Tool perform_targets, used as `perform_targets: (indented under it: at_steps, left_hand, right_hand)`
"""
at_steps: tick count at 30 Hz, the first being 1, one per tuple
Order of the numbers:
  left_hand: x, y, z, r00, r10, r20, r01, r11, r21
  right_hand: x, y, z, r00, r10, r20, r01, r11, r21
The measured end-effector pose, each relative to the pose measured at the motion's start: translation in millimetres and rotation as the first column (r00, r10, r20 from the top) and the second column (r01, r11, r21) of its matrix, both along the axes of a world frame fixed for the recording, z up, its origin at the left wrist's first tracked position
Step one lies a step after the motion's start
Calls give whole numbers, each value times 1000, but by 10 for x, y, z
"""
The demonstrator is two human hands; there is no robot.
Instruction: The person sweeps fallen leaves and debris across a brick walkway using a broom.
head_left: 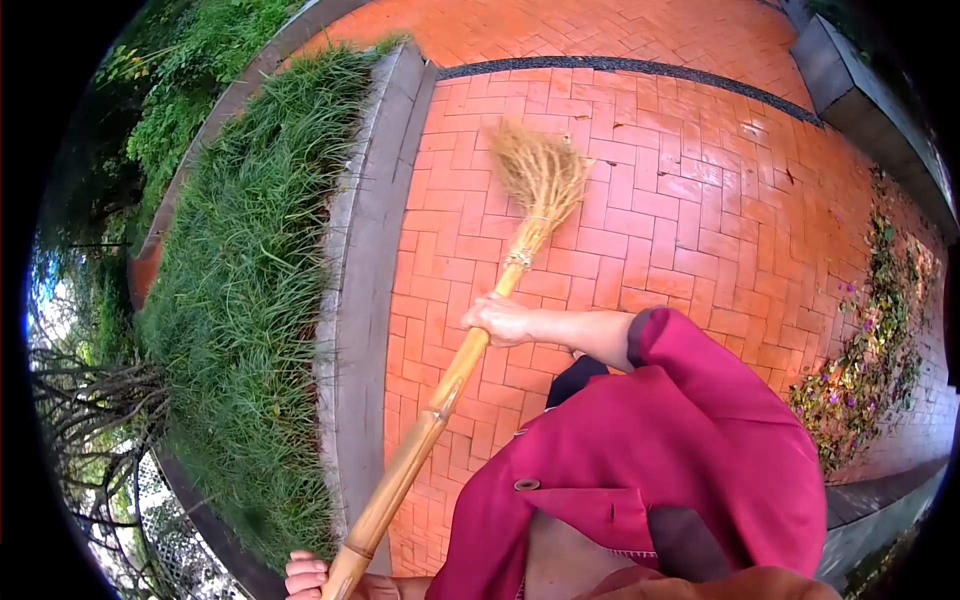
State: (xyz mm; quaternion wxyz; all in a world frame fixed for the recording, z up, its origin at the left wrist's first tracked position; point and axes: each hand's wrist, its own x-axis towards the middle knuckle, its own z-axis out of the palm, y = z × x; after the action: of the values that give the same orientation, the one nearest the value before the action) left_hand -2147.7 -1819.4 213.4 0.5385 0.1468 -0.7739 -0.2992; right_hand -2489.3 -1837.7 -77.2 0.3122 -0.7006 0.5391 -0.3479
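A broom with a bamboo handle (400, 466) and straw bristles (540, 170) slants across the view, from bottom left up to the middle. My right hand (502, 319) is wrapped round the handle just below the binding of the bristles. Near the handle's top end, at the bottom edge of the view, my left hand (310, 578) is closed round it, partly cut off and partly behind the handle. The bristles are fanned out, slightly blurred at the tips, and meet the red brick paving (640, 200).
To the left, a pale stone kerb (355, 290) edges a raised bed of long grass (250, 270). Leaves and purple petals (860, 380) lie in a heap along the right side. A dark pebble strip (620, 65) crosses the paving ahead. A grey block (865, 100) stands far right.
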Motion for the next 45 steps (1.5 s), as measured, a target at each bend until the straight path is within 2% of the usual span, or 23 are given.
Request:
perform_targets:
  at_steps: [2, 4, 6, 8, 10, 13, 14, 18, 19, 20, 21, 22, 24, 26, 28, 32, 34, 35, 37, 40, 42, 44, 45]
  left_hand:
    - [-680, -167, -57, 984, 34, -175, -12, 992, 124]
    - [-1143, -379, -223, 962, -149, -229, 198, 959, 205]
    - [-1543, -524, -525, 903, -352, -247, 423, 831, 361]
    - [-1905, -587, -942, 893, -403, -201, 444, 713, 543]
    - [-2292, -526, -1205, 937, -252, -241, 345, 572, 744]
    - [-2377, -711, -1292, 925, -215, -313, 380, 498, 780]
    - [-2363, -754, -1229, 900, -223, -375, 436, 464, 771]
    - [-2341, -852, -666, 883, -299, -361, 463, 674, 576]
    - [-2373, -789, -480, 880, -272, -388, 449, 742, 498]
    - [-2518, -623, -283, 896, -130, -425, 318, 856, 407]
    - [-2303, -772, -219, 885, -219, -410, 365, 874, 320]
    - [-2564, -612, -80, 883, -238, -404, 379, 870, 316]
    - [-3185, -152, 270, 957, -224, -185, 221, 974, -38]
    - [-3680, 20, 245, 949, -241, -203, 244, 970, -11]
    - [-3952, -108, 31, 945, -272, -181, 299, 944, 141]
    - [-5422, 330, -473, 786, -604, -129, 593, 678, 435]
    - [-5852, 547, -769, 764, -627, -152, 567, 539, 623]
    - [-5957, 556, -852, 752, -640, -157, 580, 531, 618]
    - [-6096, 578, -966, 772, -593, -229, 507, 357, 785]
    - [-6136, 385, -795, 719, -640, -271, 594, 363, 718]
    - [-6147, 294, -463, 758, -613, -222, 591, 502, 632]
    - [-6199, 245, -86, 677, -690, -256, 714, 530, 458]
    - [-6091, -161, -3, 534, -806, -254, 832, 449, 324]
  right_hand:
    - [-320, 279, -77, 986, -141, -86, 149, 985, 88]
    - [-677, 717, -163, 951, -296, -91, 304, 948, 92]
    - [-1083, 1256, -253, 905, -351, -241, 411, 868, 279]
    - [-1547, 1783, -366, 851, -388, -353, 500, 803, 323]
    - [-1913, 2096, -157, 809, -349, -473, 561, 699, 444]
    - [-2027, 2261, 172, 800, -318, -509, 573, 658, 489]
    - [-2024, 2204, 273, 799, -330, -503, 570, 684, 456]
    - [-2251, 1770, 567, 850, -354, -389, 476, 834, 281]
    - [-2346, 1634, 657, 864, -337, -376, 440, 867, 235]
    - [-2461, 1515, 792, 880, -305, -363, 397, 893, 213]
    - [-2571, 1413, 761, 896, -321, -308, 378, 914, 148]
    - [-2707, 1338, 765, 909, -327, -258, 361, 928, 94]
    - [-3029, 1310, 733, 916, -346, -203, 359, 933, 28]
    - [-3382, 1403, 603, 909, -386, -160, 395, 918, 30]
    - [-3679, 1754, 355, 868, -476, -146, 488, 871, 63]
    - [-4354, 2978, -212, 690, -676, -259, 723, 656, 216]
    - [-4776, 3601, -310, 606, -703, -372, 795, 546, 263]
    - [-4909, 3844, -220, 556, -683, -473, 830, 487, 272]
    - [-5016, 4086, 61, 570, -650, -503, 820, 486, 303]
    - [-5114, 4045, 406, 566, -665, -488, 822, 500, 272]
    - [-5218, 3773, 687, 575, -684, -449, 811, 548, 203]
    - [-5358, 3443, 875, 603, -693, -395, 786, 602, 143]
    - [-5446, 3278, 834, 623, -703, -342, 767, 636, 90]
